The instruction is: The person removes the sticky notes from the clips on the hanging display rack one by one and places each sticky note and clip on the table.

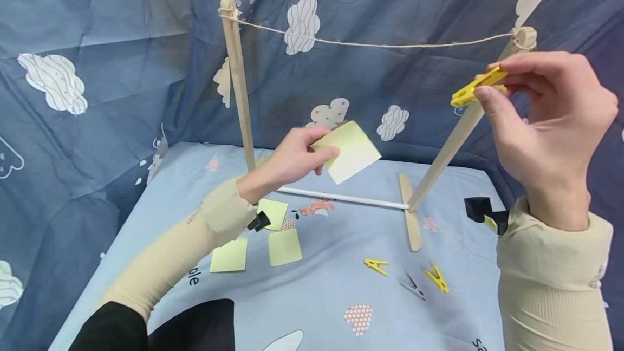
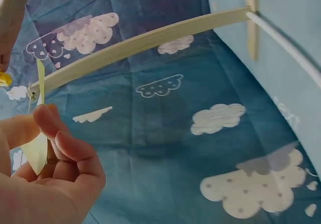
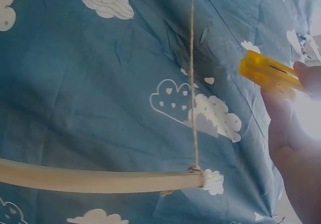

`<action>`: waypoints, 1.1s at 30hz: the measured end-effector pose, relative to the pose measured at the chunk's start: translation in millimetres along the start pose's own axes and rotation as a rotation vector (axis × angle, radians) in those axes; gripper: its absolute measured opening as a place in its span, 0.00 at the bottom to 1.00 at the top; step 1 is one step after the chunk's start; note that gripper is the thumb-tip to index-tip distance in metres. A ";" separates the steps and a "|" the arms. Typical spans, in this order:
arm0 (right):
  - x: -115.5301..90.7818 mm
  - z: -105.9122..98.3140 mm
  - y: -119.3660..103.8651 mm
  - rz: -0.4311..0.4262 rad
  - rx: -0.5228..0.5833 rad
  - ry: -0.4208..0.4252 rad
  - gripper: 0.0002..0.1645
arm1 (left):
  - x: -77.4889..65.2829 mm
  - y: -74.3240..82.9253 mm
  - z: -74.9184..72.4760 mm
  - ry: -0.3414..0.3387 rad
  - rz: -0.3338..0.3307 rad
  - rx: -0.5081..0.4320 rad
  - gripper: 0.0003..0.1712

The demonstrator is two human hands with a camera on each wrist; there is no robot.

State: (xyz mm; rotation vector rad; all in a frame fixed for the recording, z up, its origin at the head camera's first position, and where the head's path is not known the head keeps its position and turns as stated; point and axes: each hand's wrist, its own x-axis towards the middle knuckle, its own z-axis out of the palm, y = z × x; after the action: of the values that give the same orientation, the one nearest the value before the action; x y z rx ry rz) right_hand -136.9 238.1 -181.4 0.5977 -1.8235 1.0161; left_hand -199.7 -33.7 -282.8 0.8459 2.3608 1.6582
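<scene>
In the head view my left hand (image 1: 301, 157) pinches a pale yellow sticky note (image 1: 352, 151) by its left corner, below the string. The left wrist view shows that note (image 2: 36, 151) nearly edge-on between thumb and fingers. My right hand (image 1: 556, 107) is raised in front of the right post and grips a yellow clothespin (image 1: 478, 86) between thumb and fingers. Its tip points left, apart from the string (image 1: 370, 44). In the right wrist view the clothespin (image 3: 268, 73) is held by its rear end. The string runs between two wooden posts, sagging slightly.
Several sticky notes (image 1: 285, 247) lie on the light blue cloth at left. Two yellow clothespins (image 1: 436, 278) and a grey clothespin (image 1: 413, 287) lie front right. The right wooden post (image 1: 446, 150) stands on a wooden foot (image 1: 410, 226); a white rod (image 1: 346, 198) joins the stand's base.
</scene>
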 end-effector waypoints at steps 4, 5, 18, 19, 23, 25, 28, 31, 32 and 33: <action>-12.1 0.8 2.5 0.036 0.013 0.014 0.21 | -17.5 -16.3 -8.8 -0.002 -0.058 -0.004 0.09; -15.0 1.2 3.0 0.041 0.024 0.019 0.21 | -21.9 -20.5 -11.2 -0.006 -0.073 -0.007 0.10; -57.3 0.3 15.9 0.044 0.164 0.034 0.20 | -76.3 -75.8 -25.7 -0.047 -0.221 0.042 0.15; -62.0 -0.7 17.8 0.048 0.173 0.032 0.21 | -80.8 -79.6 -25.9 -0.052 -0.227 0.039 0.16; -81.5 -3.5 23.8 0.083 0.225 0.030 0.22 | -98.6 -95.1 -26.5 -0.088 -0.225 0.028 0.17; -91.1 -2.7 26.6 0.107 0.323 0.037 0.22 | -107.1 -102.7 -25.9 -0.107 -0.224 0.030 0.17; -103.9 1.0 28.0 0.127 0.459 0.034 0.21 | -118.9 -113.9 -22.6 -0.141 -0.227 0.036 0.16; -116.1 5.7 28.6 0.126 0.569 0.020 0.22 | -129.9 -124.2 -17.2 -0.189 -0.231 0.082 0.15; -120.2 6.5 28.9 0.128 0.576 0.006 0.22 | -133.4 -127.3 -15.3 -0.203 -0.232 0.108 0.15; -124.3 7.5 29.6 0.131 0.592 -0.007 0.22 | -136.8 -130.3 -13.4 -0.215 -0.230 0.136 0.16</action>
State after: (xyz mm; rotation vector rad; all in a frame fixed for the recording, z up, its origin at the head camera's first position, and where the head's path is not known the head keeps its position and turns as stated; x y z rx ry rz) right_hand -107.2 244.7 -305.7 0.8355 -1.5725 1.6650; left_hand -138.9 -146.0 -422.7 0.7017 2.3382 1.2656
